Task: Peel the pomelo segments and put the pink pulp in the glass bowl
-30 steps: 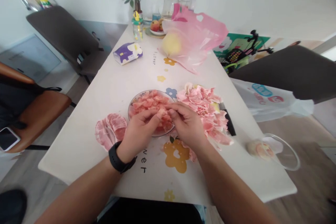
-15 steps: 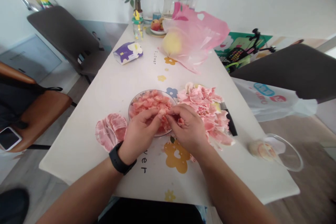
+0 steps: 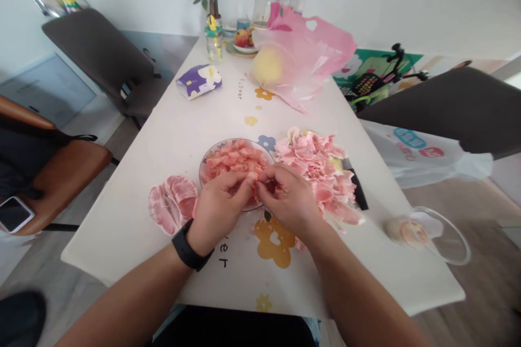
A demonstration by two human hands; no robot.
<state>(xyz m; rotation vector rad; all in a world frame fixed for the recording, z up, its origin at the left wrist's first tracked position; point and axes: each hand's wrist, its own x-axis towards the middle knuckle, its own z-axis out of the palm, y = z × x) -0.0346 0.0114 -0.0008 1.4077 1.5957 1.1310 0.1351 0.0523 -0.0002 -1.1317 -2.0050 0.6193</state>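
left hand [image 3: 222, 203] sitting slightly farther right than a half-second earlier

at left, pink fruit segments [image 3: 173, 203] are lying just beside this hand, whose thumb and forefinger are pinching a small pink piece [image 3: 253, 175] above a plate [image 3: 265, 152] of loose pulp [image 3: 234, 158]. the right hand [image 3: 287, 195] is also pinching the piece. farther right, pale peelings [image 3: 311, 157] are lying heaped beside a black handle [image 3: 359, 190].

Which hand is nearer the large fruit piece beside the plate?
Left. The left hand is just right of the large fruit piece; the right hand is farther right, past the left.
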